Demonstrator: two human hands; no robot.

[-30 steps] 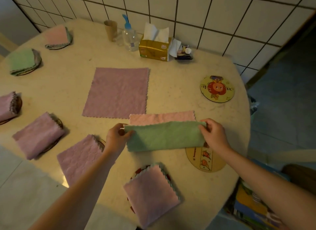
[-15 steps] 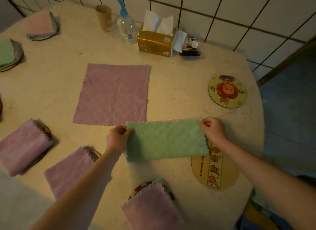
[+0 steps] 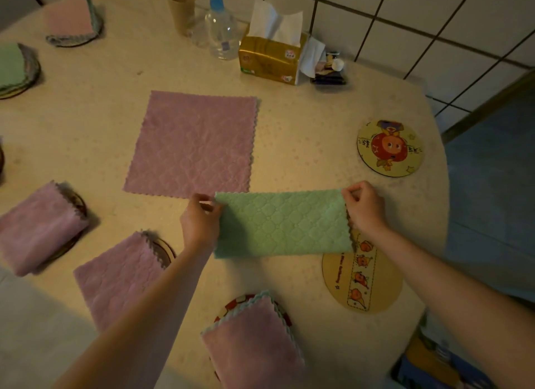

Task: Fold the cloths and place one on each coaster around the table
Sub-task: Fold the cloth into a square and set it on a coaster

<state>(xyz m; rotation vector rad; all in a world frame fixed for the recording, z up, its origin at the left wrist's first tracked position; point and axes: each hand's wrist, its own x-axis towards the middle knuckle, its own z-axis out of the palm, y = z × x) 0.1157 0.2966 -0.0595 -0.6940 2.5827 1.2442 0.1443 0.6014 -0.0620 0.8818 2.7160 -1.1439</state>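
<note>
Both hands pinch the folded green cloth (image 3: 282, 223) by its far corners, left hand (image 3: 199, 225) and right hand (image 3: 365, 207), flat on the bench (image 3: 304, 134), overlapping a bare coaster (image 3: 376, 284); an unfolded purple cloth (image 3: 192, 144) lies just beyond.
</note>
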